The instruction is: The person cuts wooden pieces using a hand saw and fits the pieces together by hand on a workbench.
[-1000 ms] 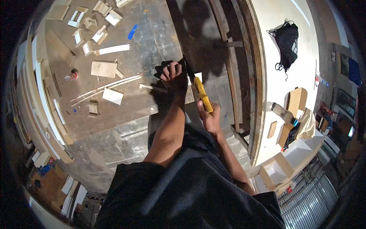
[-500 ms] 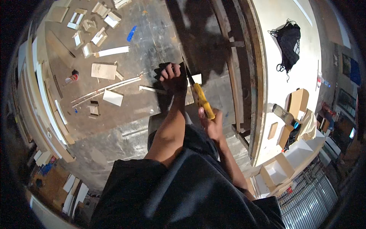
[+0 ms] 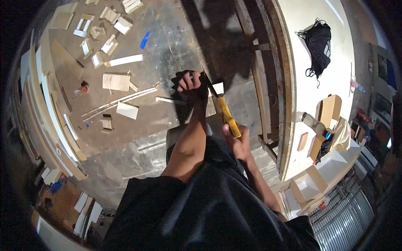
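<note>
My right hand (image 3: 238, 142) is wrapped round the yellow handle of a handsaw (image 3: 228, 117), thumb along its upper side. The saw's dark narrow blade points away from me, passing close beside my left hand (image 3: 191, 85). That left hand is closed, its fingers curled in shadow around or against something that I cannot make out. Just right of the blade shows a small white-faced piece of board (image 3: 218, 88). A pale edge of wood (image 3: 210, 108) is partly visible below, between my left wrist and the saw. Where the blade's teeth meet the work is hidden.
Small wood offcuts (image 3: 116, 82), thin strips (image 3: 121, 100) and little box-like pieces (image 3: 109, 44) lie scattered on the floor to the left. At right stands a white-topped workbench (image 3: 314, 96) with a black bag (image 3: 318, 48) and a bottle (image 3: 313, 124). Long boards (image 3: 54, 113) lean far left.
My right hand has drawn the saw slightly back towards my body. My left hand keeps its place and curled shape. The whole view has shifted a little.
</note>
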Demonstrator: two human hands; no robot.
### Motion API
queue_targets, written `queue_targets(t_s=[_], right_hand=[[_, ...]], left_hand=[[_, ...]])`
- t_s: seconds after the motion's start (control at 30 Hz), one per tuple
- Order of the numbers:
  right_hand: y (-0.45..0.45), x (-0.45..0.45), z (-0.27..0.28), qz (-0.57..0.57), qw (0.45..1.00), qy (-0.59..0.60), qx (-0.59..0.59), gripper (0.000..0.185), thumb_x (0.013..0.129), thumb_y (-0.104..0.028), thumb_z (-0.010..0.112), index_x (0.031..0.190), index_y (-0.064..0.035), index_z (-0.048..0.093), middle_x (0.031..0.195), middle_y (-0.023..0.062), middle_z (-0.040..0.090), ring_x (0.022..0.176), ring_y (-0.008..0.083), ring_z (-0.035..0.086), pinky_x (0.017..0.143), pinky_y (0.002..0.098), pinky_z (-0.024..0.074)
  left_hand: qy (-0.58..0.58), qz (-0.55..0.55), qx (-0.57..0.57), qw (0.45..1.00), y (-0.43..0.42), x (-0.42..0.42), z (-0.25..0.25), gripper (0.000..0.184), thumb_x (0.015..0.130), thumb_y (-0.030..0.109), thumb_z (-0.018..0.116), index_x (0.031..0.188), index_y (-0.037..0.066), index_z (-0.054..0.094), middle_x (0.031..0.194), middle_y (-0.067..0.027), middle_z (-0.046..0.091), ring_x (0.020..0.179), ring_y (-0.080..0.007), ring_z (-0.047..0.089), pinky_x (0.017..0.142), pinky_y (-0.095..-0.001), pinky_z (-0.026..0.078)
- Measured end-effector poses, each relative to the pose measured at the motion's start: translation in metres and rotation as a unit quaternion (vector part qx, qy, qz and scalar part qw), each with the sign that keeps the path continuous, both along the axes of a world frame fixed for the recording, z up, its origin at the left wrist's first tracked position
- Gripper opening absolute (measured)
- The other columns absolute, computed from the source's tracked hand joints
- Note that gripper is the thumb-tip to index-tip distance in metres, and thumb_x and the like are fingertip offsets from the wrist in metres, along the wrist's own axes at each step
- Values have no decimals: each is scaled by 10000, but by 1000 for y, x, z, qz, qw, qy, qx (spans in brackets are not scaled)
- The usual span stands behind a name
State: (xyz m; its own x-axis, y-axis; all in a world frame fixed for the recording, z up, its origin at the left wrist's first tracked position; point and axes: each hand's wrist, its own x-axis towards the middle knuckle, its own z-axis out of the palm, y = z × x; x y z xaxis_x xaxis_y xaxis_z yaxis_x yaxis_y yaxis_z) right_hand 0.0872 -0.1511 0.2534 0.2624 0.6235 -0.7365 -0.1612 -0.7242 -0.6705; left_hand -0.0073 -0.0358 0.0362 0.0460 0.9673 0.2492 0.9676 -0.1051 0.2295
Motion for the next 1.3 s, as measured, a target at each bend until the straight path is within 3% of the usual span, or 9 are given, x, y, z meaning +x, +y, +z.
queue_targets(t_s=[0.27, 0.4, 0.6, 0.8, 0.83, 0.97, 1.03, 1.27, 1.3], right_hand=[[-22, 1, -7, 0, 999, -32, -24, 460, 999, -429, 701, 772, -56, 557, 671, -65, 459, 622, 72, 400, 546, 283, 305], [-8, -6, -23, -2, 998, -58, 23, 468, 995, -441, 705, 784, -47, 566, 685, -69, 444, 639, 68, 395, 550, 281, 304], [-20, 2, -12, 2, 999, -32, 29, 460, 990, -436, 713, 783, -50, 572, 677, -69, 464, 623, 74, 397, 545, 277, 313], [-27, -7, -3, 7, 994, -103, -29, 440, 990, -426, 715, 960, 7, 644, 762, -33, 540, 715, 87, 464, 616, 282, 378], [-30, 2, 0, 10, 999, -34, -30, 493, 987, -445, 713, 1021, 42, 640, 791, -17, 553, 747, 101, 473, 653, 286, 406], [-26, 5, -7, 32, 999, -3, -27, 486, 990, -440, 712, 1006, 39, 637, 793, -11, 558, 744, 102, 473, 651, 290, 407], [-10, 1, -25, 6, 994, -108, 3, 391, 1015, -346, 687, 908, 27, 641, 690, 31, 534, 716, 126, 483, 624, 351, 425], [-32, 11, -8, 45, 998, -27, -21, 369, 1032, -303, 661, 900, 40, 631, 712, 42, 567, 729, 118, 492, 636, 345, 432], [-20, 15, -20, 68, 998, -10, -10, 374, 1023, -319, 676, 925, 40, 645, 728, 45, 578, 729, 124, 504, 658, 342, 449]], left_hand=[[-18, 23, 36, 999, -1, 1, -9, 125, 811, 284, 699, 888, 255, 605, 955, 39, 564, 867, -225, 523, 738, -394, 341], [19, 30, -91, 995, -2, 2, -9, 167, 790, 225, 711, 934, 229, 625, 980, 4, 579, 931, -241, 557, 755, -388, 347], [19, 34, 27, 999, -3, 1, -13, 163, 792, 228, 721, 908, 228, 608, 983, -6, 591, 921, -259, 562, 754, -422, 367], [53, 9, 25, 998, -3, 0, 9, 177, 743, 251, 724, 876, 239, 608, 1009, 3, 598, 905, -242, 555, 745, -411, 354], [30, 22, 31, 999, -8, -1, -11, 179, 752, 260, 724, 891, 232, 614, 1023, -2, 599, 922, -248, 557, 758, -414, 360], [7, 35, 1, 999, -7, 1, -11, 191, 794, 279, 713, 953, 213, 631, 1060, -13, 599, 970, -266, 560, 797, -425, 377], [2, 31, 0, 1000, -5, 3, -12, 188, 801, 278, 710, 957, 205, 633, 1068, -18, 598, 989, -275, 558, 807, -433, 379], [-2, 20, -65, 998, -7, 1, -5, 182, 813, 274, 697, 962, 190, 634, 1122, -28, 591, 1038, -304, 545, 839, -453, 377], [8, 22, -3, 1000, -7, 2, -14, 175, 804, 263, 693, 954, 195, 634, 1111, -17, 585, 1018, -298, 545, 835, -446, 375]])
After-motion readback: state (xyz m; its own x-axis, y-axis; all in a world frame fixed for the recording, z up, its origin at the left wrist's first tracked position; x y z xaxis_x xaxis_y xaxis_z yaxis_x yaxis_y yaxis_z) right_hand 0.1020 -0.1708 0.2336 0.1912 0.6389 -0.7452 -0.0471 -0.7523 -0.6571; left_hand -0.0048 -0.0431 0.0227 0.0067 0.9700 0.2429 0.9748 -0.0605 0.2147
